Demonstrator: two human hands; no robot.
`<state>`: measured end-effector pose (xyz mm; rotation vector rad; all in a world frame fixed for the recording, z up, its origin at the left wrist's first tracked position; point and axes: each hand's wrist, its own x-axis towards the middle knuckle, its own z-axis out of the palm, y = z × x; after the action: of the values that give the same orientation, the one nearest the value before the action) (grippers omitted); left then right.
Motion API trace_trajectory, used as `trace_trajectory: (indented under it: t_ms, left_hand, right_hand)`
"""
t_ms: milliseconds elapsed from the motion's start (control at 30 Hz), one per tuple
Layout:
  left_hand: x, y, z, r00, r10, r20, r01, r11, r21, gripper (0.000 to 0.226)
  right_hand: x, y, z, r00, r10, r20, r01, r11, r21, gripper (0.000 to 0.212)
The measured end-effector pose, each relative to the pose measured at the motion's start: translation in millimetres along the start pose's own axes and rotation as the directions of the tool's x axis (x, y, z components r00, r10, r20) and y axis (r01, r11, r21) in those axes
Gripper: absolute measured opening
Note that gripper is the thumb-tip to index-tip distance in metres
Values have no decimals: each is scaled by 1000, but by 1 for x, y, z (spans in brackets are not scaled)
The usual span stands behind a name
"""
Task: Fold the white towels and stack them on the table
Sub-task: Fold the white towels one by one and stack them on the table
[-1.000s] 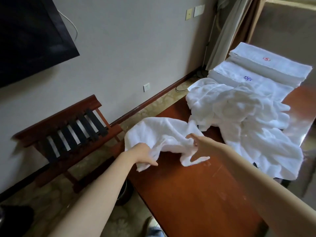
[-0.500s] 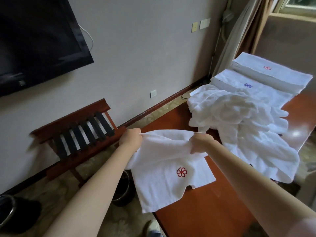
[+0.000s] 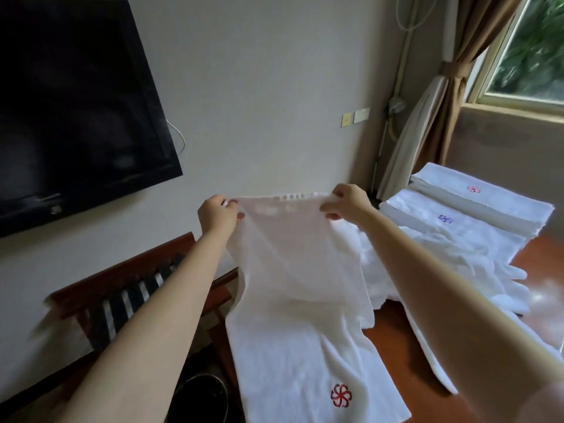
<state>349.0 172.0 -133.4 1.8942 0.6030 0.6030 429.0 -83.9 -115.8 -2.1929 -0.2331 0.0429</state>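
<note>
My left hand (image 3: pixel 217 216) and right hand (image 3: pixel 346 201) pinch the towel's (image 3: pixel 300 315) top corners; it hangs white, red emblem low. Right of my grip: rumpled pile (image 3: pixel 476 264), 2 folded towels (image 3: pixel 485 203).

What I cannot see
The long white cloth towel (image 3: pixel 290 300) hides part of the brown wooden table (image 3: pixel 409 367); the flat black screen (image 3: pixel 76 102) runs off the left edge.

Two hands: left hand (image 3: pixel 218 216), right hand (image 3: pixel 348 203). One spread towel (image 3: pixel 293 300). Far right, two folded: red-emblem folded towel (image 3: pixel 494 206), blue-emblem folded towel (image 3: pixel 427 213). One crumpled towel heap (image 3: pixel 476 264), its count unreadable. One television (image 3: pixel 70 111), one luggage rack (image 3: pixel 122 288).
</note>
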Motion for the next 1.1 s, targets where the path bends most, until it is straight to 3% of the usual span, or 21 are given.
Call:
trace_trajectory:
  t_ms: [100, 200, 367, 600, 800, 933, 1100]
  left_hand:
    - [44, 15, -1, 1000, -9, -18, 8, 999, -54, 34]
    - [89, 36, -6, 999, 9, -32, -13, 995, -101, 23]
    - [142, 91, -25, 984, 155, -82, -168, 971, -171, 27]
    - [171, 171, -68, 898, 379, -223, -407, 909, -92, 17]
    - [154, 191, -94, 806, 490, -333, -538, 841, -64, 17]
    - [120, 161, -93, 814, 552, -180, -564, 825, -18, 21]
    - [73, 106, -79, 833, 551, 49, -542, 794, 275, 17]
  right_hand:
    - [36, -30, 7, 989, -71, -133, 63, 996, -61, 23]
    - [70, -62, 10, 968, -148, -205, 132, 987, -89, 24]
    - [115, -128, 2, 891, -235, -389, 222, 972, -77, 19]
    - [136, -212, -29, 757, -413, -506, 437, 896, -78, 11]
    - [123, -226, -39, 676, -465, -572, 518, 851, -80, 9]
    - [98, -190, -27, 706, -498, -504, 480, 859, -177, 9]
    - [55, -122, -18, 800, -506, -321, 409, 853, -325, 12]
